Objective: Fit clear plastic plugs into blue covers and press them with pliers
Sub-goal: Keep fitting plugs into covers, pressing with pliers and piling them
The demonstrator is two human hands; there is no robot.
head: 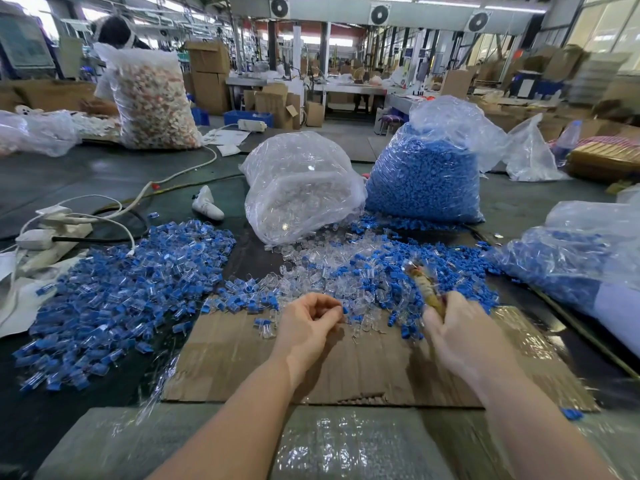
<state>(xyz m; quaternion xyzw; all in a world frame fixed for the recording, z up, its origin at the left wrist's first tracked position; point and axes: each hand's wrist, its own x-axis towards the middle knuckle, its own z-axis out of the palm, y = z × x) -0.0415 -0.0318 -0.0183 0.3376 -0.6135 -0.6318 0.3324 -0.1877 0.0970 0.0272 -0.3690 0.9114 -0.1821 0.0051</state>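
Hands over cardboard sheet (363, 362) on dark desk (86, 174), sorting small plastic parts.

We see left hand (306, 323) with fingers curled together, tips pinching one small blue cover (345, 310) just above the corrugated brown cardboard. Right hand (460, 336), motion-blurred, grips pliers (427, 289) by yellowish handles wrapped in glossy film; we cannot tell how the plier tips stand. Ahead of both hands, loose mix of clear plastic plugs (311, 268) and blue covers (460, 271), small, hard, shiny. To the left, wide heap of assembled pieces (131, 292), blue with clear ends. Behind, crinkled transparent bag of clear plugs (301, 188) lying open, beside it upright bag of blue covers (426, 174). Another bag of blue parts (568, 261) at right. White power strip (52, 226) with cables at left.
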